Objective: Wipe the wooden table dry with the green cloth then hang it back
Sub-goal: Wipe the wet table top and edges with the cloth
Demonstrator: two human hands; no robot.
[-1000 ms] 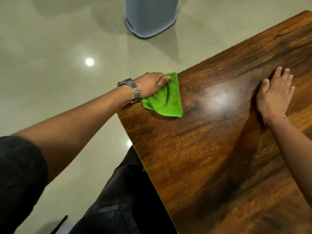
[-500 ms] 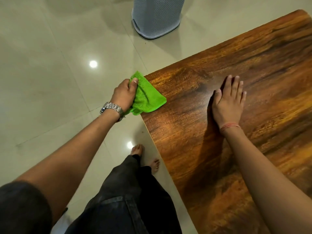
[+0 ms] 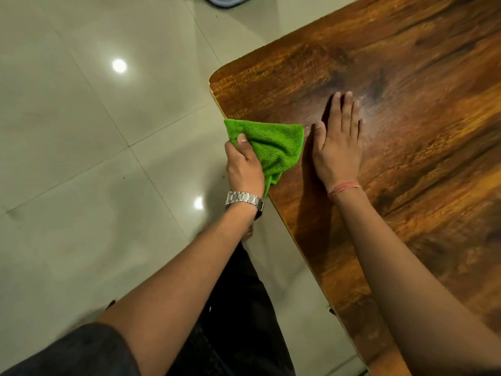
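1. While the left hand (image 3: 245, 166) grips the cloth (image 3: 273, 145) at the surface's (image 3: 406, 77) left edge, near its far corner, the right hand (image 3: 339, 142) lies flat beside it.
2. Soft and light, the cloth likely bunches; hold a gathered fold.

No text, label, brand, number or sign can be read anywhere in this view
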